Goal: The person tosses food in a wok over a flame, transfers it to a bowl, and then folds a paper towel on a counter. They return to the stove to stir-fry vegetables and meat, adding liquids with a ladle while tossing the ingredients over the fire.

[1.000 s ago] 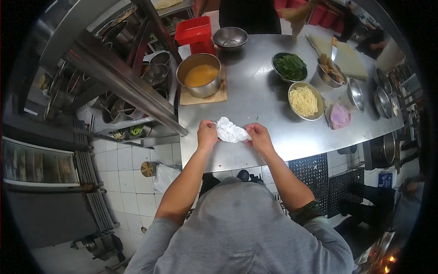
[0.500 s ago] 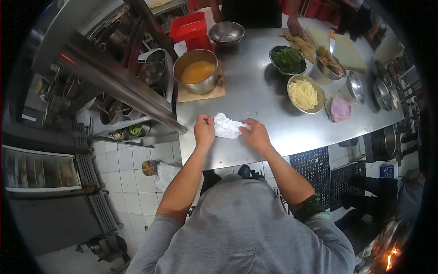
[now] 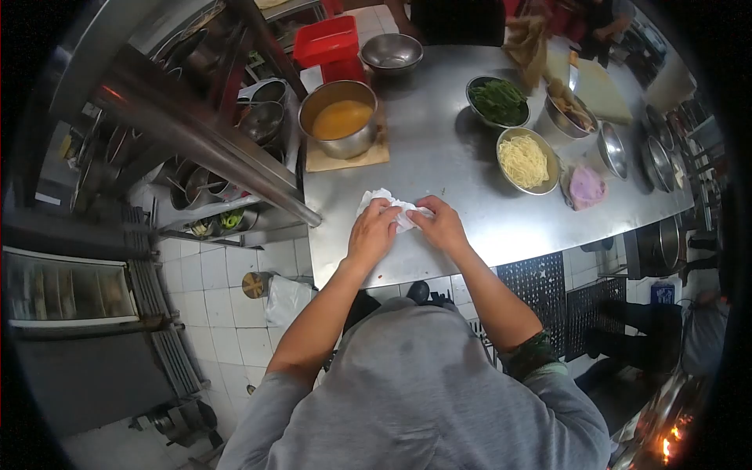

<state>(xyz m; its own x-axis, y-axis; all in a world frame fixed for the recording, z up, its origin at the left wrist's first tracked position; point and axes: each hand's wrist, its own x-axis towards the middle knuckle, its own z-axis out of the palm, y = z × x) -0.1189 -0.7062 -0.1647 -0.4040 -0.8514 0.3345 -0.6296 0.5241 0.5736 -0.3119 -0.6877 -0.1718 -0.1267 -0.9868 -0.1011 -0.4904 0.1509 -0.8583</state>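
A crumpled white cloth or paper [image 3: 403, 217] is bunched between my hands above the steel table [image 3: 439, 168], close to its front edge. My left hand [image 3: 374, 233] lies over its left part with the fingers closed on it. On the other side, my right hand [image 3: 440, 225] pinches its right part. The two hands are close together. Behind them to the left, a steel pot [image 3: 338, 121] of orange liquid rests on a brown board [image 3: 373, 153]. To the right is a bowl of pale noodles [image 3: 526, 160].
A bowl of green leaves [image 3: 498, 102], a pot of food pieces [image 3: 568, 110] and a pink-purple bag [image 3: 586, 188] stand right. A steel bowl [image 3: 392, 53] and red container [image 3: 327, 43] are at the back. Another person [image 3: 458, 19] stands across the table, with a brown cloth [image 3: 526, 48] nearby.
My left hand has moved right, over the white cloth or paper, and the hands are closer together. At the back, the brown cloth has been lifted off the table.
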